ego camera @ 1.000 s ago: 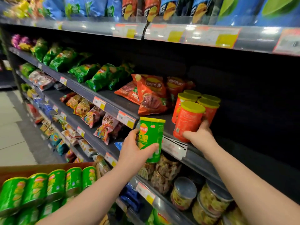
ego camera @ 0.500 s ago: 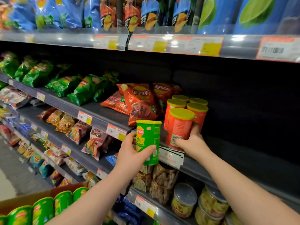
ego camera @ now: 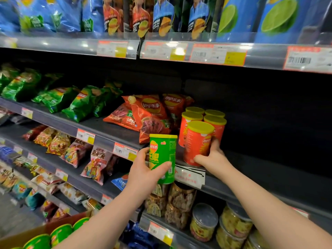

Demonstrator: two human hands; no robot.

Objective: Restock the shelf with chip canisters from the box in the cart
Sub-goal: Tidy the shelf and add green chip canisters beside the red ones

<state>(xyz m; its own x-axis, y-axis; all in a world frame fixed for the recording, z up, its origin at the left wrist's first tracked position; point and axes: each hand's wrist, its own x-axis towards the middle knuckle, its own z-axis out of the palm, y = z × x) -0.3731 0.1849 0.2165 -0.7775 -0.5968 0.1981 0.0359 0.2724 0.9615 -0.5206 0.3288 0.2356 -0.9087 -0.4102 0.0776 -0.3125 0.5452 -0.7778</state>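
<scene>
Colours around the green canister (ego camera: 162, 159)
Canister: bright green, yellow lid, yellow print. Right of it: orange-red canisters (ego camera: 197, 142), yellow lids. Behind it: orange-red bags (ego camera: 149, 114). Left of it: green bags (ego camera: 82, 103). Above it: blue bags (ego camera: 276, 18), probably lime-slice prints, blurry.

glossy green canister (ego camera: 163, 159), shiny foil bags (ego camera: 150, 115), matt shelf (ego camera: 269, 178)

The left hand (ego camera: 143, 174) grips an upright green chip canister (ego camera: 162, 159) in front of the shelf edge (ego camera: 100, 141). The right hand (ego camera: 212, 157) holds the front red canister (ego camera: 197, 142) on the shelf, beside four other red canisters (ego camera: 214, 123) and red chip bags (ego camera: 149, 114).
</scene>
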